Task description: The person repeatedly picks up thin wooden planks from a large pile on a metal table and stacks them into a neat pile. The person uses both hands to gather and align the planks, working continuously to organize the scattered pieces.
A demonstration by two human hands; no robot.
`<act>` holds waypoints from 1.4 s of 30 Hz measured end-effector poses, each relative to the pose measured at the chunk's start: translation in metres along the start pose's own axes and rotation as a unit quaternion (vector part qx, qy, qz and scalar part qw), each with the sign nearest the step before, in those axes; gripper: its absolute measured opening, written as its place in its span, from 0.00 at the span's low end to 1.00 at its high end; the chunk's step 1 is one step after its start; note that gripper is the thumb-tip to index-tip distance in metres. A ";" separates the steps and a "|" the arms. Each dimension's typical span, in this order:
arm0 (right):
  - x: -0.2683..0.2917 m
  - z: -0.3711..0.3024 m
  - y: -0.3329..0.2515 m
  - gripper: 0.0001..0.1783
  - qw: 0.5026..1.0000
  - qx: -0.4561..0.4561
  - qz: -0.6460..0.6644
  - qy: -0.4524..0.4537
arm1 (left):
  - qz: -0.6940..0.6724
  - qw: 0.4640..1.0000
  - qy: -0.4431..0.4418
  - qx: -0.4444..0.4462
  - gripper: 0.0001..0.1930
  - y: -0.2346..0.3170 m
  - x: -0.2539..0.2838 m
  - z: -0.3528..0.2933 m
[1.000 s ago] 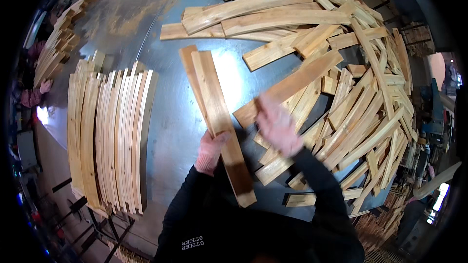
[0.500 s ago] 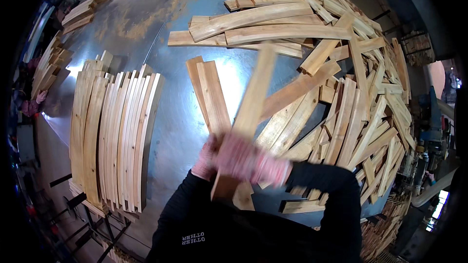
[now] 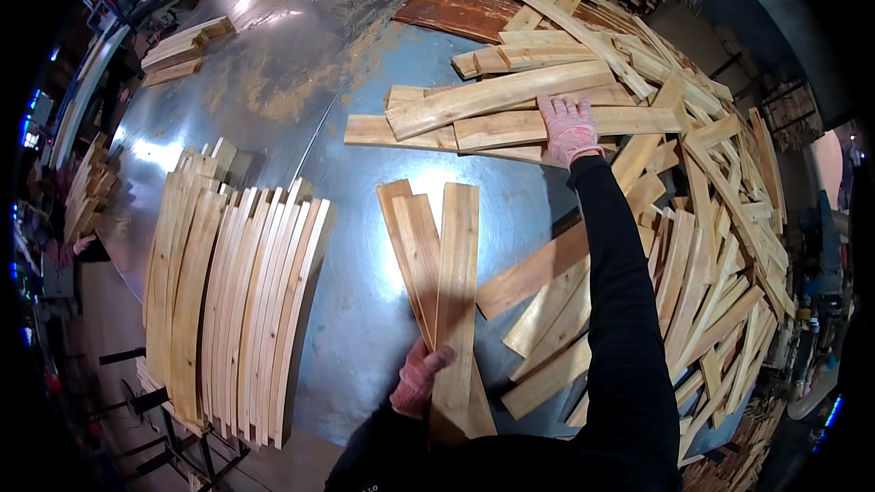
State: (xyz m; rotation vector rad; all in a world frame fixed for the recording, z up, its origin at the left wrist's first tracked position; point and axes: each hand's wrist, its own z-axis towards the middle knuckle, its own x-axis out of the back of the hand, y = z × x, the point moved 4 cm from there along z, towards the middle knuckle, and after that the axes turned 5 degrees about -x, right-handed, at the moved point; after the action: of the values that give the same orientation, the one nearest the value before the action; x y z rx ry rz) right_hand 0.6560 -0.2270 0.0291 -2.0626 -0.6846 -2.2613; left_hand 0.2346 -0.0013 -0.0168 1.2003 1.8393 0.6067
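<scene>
Both my hands wear pinkish-white knit gloves. Close to my body, my left hand (image 3: pixel 422 378) is closed on the near part of a few fanned wooden boards, its thumb over them. A brownish board (image 3: pixel 417 246) slants away to the left, and a paler board (image 3: pixel 458 264) lies over its neighbour, pointing straight ahead. Across the table, my right hand (image 3: pixel 569 130) reaches out at full arm's length. Its fingers are spread flat over a long wooden board (image 3: pixel 506 129), under a slightly curved one (image 3: pixel 501 97).
A big jumbled heap of boards (image 3: pixel 720 246) fills the right side. On the left, a neat row of boards (image 3: pixel 246 310) stands on edge at the metal table's (image 3: pixel 355 310) border. Sawdust and a small stack (image 3: pixel 187 46) are at the far left. Another person's gloved hand (image 3: pixel 84 244) shows beyond.
My right hand has let go of the blurred board by my left hand and moved far forward onto the back boards. That board now rests by my left hand. The view has shifted.
</scene>
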 end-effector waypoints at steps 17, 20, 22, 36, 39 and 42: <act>0.117 -0.081 -0.148 0.34 0.919 0.123 0.308 -0.214 | -0.103 0.991 0.044 -0.069 0.43 -0.004 -0.013 0.028; 0.063 0.022 -0.100 0.36 0.957 0.182 0.090 0.206 | -0.098 0.990 0.032 -0.093 0.46 -0.019 -0.015 0.035; 0.035 0.060 -0.108 0.38 0.979 0.144 0.062 0.131 | -0.097 0.990 0.036 -0.091 0.49 -0.018 -0.010 0.031; 0.038 -0.241 -0.029 0.40 0.954 0.067 0.162 -0.245 | -0.079 0.988 -0.016 -0.131 0.39 -0.022 0.052 0.031; 0.037 -0.289 -0.053 0.44 0.926 -0.129 0.297 -0.192 | -0.009 0.991 0.014 -0.133 0.37 -0.013 0.048 0.018; 0.055 -0.306 -0.098 0.51 0.898 -0.248 0.329 -0.152 | 0.049 0.989 0.061 -0.129 0.36 0.036 0.037 -0.001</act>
State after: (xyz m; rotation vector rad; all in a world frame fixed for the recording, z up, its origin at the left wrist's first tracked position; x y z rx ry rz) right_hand 0.3303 -0.2196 0.0387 -2.3632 0.6079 -1.8389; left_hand 0.2448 0.0476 -0.0031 1.1034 1.7459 0.9615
